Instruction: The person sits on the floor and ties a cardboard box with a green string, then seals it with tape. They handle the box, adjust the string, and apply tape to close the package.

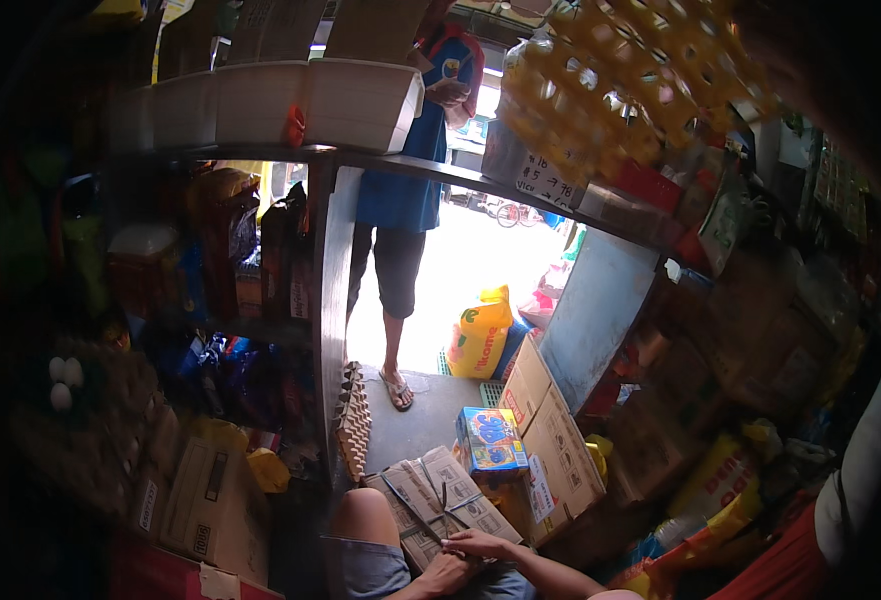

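Observation:
A cardboard box (449, 480) bound with pale straps lies before my knees. My right hand (479, 543) reaches in from the right, its fingers closed around the near end of a thin, dark bladed tool (445, 501), which looks like scissors. The tool points away from me over the box top. Just below, my left hand (449, 571) is bent close against the right one. Whether the left also grips the tool is hidden. A blue and yellow printed carton (493, 442) stands just beyond the box's right corner, by a taller cardboard box (553, 457).
Beyond the doorway, a person (403, 195) in a blue top stands facing the counter (455, 174). Egg trays (353, 427) stand at the left door post. A yellow bag (479, 337) sits outside. An orange perforated object (620, 82) hangs at upper right. Eggs (65, 379) lie left.

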### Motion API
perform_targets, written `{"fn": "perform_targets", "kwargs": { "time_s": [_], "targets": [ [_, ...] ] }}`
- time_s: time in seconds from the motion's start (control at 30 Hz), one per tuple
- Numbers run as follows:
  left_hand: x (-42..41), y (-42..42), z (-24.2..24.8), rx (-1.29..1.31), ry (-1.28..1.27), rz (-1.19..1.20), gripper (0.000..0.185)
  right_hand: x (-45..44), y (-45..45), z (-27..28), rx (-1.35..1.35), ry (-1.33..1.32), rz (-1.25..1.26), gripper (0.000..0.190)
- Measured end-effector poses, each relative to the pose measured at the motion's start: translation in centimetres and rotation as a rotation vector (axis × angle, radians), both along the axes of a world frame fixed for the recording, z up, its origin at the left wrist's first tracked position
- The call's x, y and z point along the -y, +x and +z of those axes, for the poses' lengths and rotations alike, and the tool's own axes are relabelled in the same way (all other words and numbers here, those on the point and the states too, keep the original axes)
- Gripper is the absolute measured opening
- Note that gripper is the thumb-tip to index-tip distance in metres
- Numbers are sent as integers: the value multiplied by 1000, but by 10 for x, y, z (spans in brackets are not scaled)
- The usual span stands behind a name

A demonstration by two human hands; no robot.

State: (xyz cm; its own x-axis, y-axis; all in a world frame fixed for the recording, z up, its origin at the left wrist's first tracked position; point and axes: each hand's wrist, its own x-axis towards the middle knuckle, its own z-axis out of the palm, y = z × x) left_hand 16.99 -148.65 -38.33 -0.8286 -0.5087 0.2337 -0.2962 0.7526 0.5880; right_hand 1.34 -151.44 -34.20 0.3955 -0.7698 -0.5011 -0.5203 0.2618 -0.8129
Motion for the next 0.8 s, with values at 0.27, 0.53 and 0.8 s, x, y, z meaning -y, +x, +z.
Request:
{"fn": "perform_targets", "kwargs": {
  "time_s": [0.27,0.53,0.8],
  "targets": [
    [78,39,50,-13,446,-15,32,7,-6,51,-819,-743,421,36],
    [107,-46,28,432,-239,404,26,-41,-9,43,-507,-993,433,45],
    [113,-80,27,697,-372,518,23,-48,-35,77,-302,-883,517,58]
  ]
}}
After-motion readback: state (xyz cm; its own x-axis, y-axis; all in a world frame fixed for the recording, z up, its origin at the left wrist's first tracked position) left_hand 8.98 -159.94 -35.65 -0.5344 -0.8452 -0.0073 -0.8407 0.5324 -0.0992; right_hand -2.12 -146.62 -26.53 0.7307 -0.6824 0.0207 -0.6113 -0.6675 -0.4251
